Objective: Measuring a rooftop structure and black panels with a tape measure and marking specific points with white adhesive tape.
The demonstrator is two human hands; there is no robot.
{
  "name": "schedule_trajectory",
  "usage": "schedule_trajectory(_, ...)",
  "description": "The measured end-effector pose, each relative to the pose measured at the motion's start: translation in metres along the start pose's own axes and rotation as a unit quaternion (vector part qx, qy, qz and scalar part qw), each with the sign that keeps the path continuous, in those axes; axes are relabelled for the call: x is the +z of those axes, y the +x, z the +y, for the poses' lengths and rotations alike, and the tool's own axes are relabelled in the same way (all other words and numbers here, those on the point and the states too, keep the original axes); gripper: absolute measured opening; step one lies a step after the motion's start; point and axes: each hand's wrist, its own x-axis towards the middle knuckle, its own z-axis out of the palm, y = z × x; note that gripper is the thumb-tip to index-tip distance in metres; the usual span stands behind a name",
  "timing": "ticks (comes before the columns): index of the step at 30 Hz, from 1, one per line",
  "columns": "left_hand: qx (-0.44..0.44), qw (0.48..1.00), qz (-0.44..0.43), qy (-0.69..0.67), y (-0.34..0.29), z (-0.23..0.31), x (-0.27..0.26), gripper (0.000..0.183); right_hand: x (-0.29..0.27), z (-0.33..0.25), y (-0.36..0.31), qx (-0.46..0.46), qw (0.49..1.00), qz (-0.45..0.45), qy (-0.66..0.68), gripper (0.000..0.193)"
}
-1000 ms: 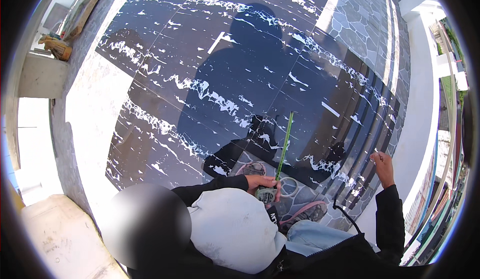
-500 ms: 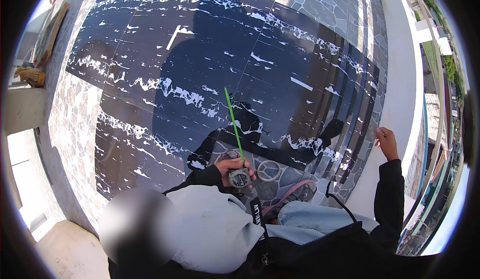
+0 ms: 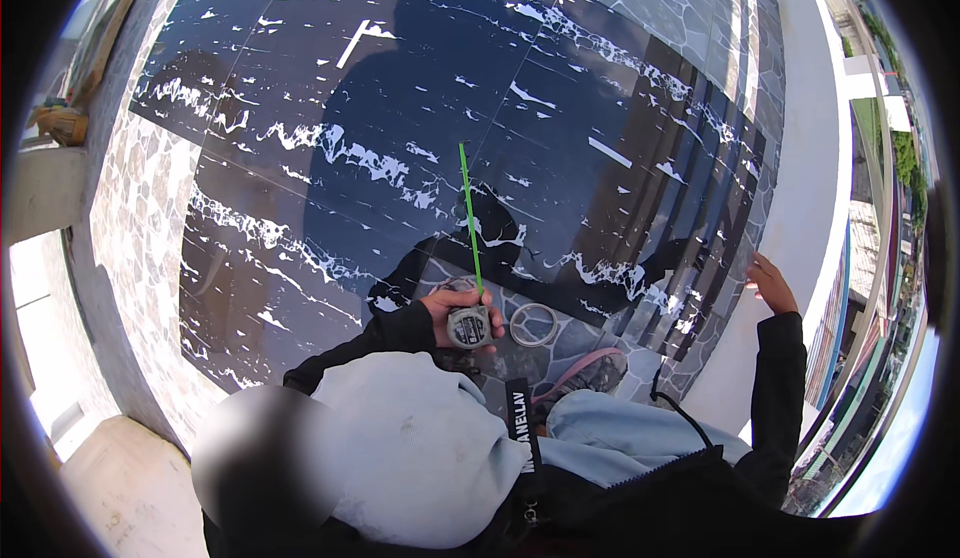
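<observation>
My left hand [image 3: 440, 310] is closed around a grey tape measure [image 3: 468, 329] in front of me. Its green blade [image 3: 470, 213] sticks out away from me over glossy black panels [image 3: 420, 88] with white marble-like veins. To the right, near the panels' edge and the white ledge, my right hand [image 3: 774, 285] hangs in the air, fingers loosely stretched and nothing visible in them. Just right of the tape measure a pale ring-shaped roll [image 3: 533, 325] rests on the stone-patterned floor [image 3: 150, 183].
A low white ledge [image 3: 800, 138] runs along the right side. Thin white strips lie on the panels, one at the right [image 3: 610, 153]. My shoe with a pink edge [image 3: 592, 370] is by the panels' near edge. A long wooden piece [image 3: 112, 43] stands at far left.
The view has shifted slightly. My left hand with the tape measure has moved a little away from me, the blade still out. My right hand's fingers have loosened from a curl.
</observation>
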Motion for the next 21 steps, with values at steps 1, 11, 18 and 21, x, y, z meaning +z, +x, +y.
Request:
schedule_trajectory(1,-0.002,1.0,-0.001,-0.002,-0.001,0.0,-0.001,0.02,0.001,-0.004,0.003,-0.006,1.0,-0.001,0.0,0.067)
schedule_trajectory(11,-0.01,1.0,-0.013,0.008,0.002,0.0,-0.003,0.02,-0.006,0.018,0.001,0.031,0.998,0.03,0.047,0.065)
schedule_trajectory(18,-0.017,1.0,-0.003,0.005,0.0,0.001,0.003,0.021,-0.01,0.028,0.005,-0.059,0.993,0.097,-0.029,0.054)
schedule_trajectory(21,-0.018,1.0,-0.002,0.007,0.0,-0.001,0.002,0.021,-0.012,0.028,0.002,-0.052,0.99,0.127,0.025,0.053)
